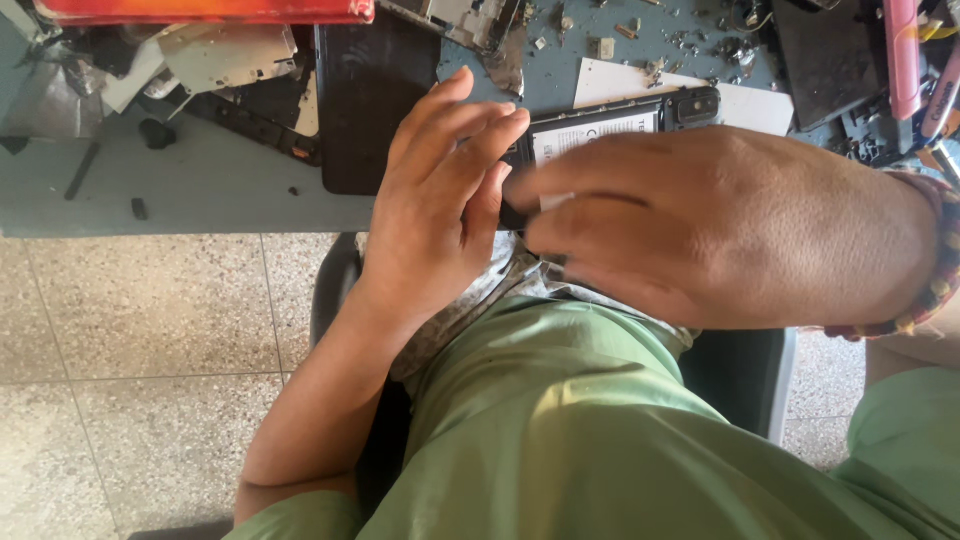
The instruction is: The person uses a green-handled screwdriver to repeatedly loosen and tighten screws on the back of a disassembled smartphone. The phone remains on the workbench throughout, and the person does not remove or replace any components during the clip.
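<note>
Nearest the camera lies the person's green shirt (560,440), filling the lower frame above a speckled tiled floor (130,330). Above it the two hands meet at the edge of a blue-grey workbench (200,180). The left hand (440,200) stands edge-on with its fingers straight and close together, their tips pressed against the left end of an opened phone (615,120) — a dark phone with its back off, showing a white-labelled battery and the camera block at its right end. The right hand (730,225), a beaded bracelet (935,270) at its wrist, lies across the lower part of the phone with its fingers curled over it; whether they actually pinch the phone is hidden and blurred, so I cannot tell. Just left of the hands a black rectangular panel (375,100) lies flat on the bench. Farther back sit a white sheet of paper (740,100), scattered screws and metal scraps (690,40), and — at the far edge — a red tray (210,10).
</note>
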Motion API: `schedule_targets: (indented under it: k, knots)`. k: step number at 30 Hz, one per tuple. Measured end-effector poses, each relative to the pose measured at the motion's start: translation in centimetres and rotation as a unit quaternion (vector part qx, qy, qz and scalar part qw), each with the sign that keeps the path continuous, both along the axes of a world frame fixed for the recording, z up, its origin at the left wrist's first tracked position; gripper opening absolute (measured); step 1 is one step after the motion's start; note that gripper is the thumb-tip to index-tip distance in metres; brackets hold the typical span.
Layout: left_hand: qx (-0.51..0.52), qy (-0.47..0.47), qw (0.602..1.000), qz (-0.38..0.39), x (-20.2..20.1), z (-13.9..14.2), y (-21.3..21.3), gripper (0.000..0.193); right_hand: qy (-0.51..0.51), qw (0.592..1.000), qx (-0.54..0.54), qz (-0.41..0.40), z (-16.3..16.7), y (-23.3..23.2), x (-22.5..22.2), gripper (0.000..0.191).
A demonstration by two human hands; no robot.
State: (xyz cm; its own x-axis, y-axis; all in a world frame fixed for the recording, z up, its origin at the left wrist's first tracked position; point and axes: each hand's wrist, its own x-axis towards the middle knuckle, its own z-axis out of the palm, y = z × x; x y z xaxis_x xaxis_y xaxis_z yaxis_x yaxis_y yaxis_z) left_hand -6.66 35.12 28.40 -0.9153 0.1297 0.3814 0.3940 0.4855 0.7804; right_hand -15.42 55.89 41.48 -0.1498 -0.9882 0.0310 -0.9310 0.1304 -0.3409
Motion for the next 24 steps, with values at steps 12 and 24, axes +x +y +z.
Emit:
schedule_targets:
  k: [12,24]
  knots:
    - [-0.012,-0.006,1.0,0.004,0.1,0.2,0.2,0.041,0.004,0.999,0.033,-0.03,0.2,0.4,0.3,0.024]
    - [-0.015,0.0,1.0,0.004,0.5,0.2,0.3,0.039,0.027,0.999,0.024,-0.02,-0.3,1.1,1.0,0.024]
